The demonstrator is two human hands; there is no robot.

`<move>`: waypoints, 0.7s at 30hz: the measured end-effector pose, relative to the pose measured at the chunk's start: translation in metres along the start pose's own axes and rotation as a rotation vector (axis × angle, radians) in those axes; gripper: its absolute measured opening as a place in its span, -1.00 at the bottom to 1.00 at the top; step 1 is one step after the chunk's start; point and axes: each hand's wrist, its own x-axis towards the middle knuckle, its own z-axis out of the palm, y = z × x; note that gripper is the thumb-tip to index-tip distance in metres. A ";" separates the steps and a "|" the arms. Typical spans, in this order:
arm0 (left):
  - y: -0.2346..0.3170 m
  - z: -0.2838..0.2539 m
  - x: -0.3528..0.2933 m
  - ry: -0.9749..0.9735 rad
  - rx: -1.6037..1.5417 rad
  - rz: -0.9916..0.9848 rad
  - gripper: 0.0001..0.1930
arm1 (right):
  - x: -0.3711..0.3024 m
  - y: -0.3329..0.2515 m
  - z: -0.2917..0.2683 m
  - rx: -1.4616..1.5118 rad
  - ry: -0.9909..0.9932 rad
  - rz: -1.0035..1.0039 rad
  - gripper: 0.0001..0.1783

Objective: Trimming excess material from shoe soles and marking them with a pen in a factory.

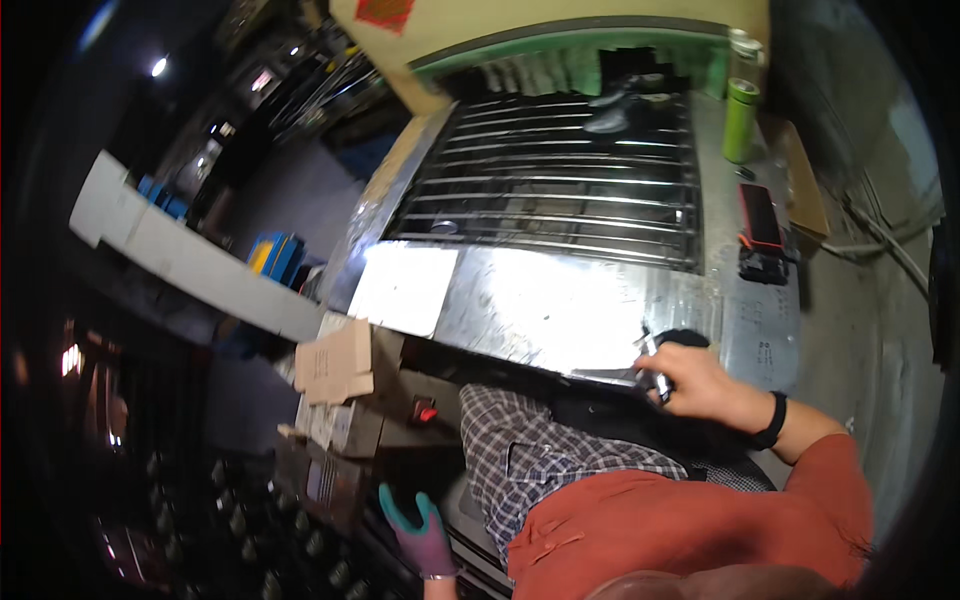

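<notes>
My right hand [690, 380], bare with a black band at the wrist, is closed around a shiny metal tool [653, 378] at the front edge of the metal table [500, 300]. The tool's exact kind is too blurred to tell. A dark, soft-looking item [683, 340] lies just beyond that hand. Down at the lower left, my left hand [418, 535] wears a purple and teal glove. Its thumb and fingers are spread apart with nothing between them, beside a dark box-like surface [322, 480].
A grille of metal bars [560, 195] is set into the table, with a grey glove-like item [608, 115] on it. A white sheet [405, 288] lies at left. Along the right stand a green bottle [740, 120] and a red-black case [760, 215]. A cardboard box [335, 365] is below left.
</notes>
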 end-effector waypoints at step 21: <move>0.383 0.556 0.205 -0.790 0.079 1.003 0.14 | -0.114 0.144 -0.042 -0.169 0.265 0.227 -0.50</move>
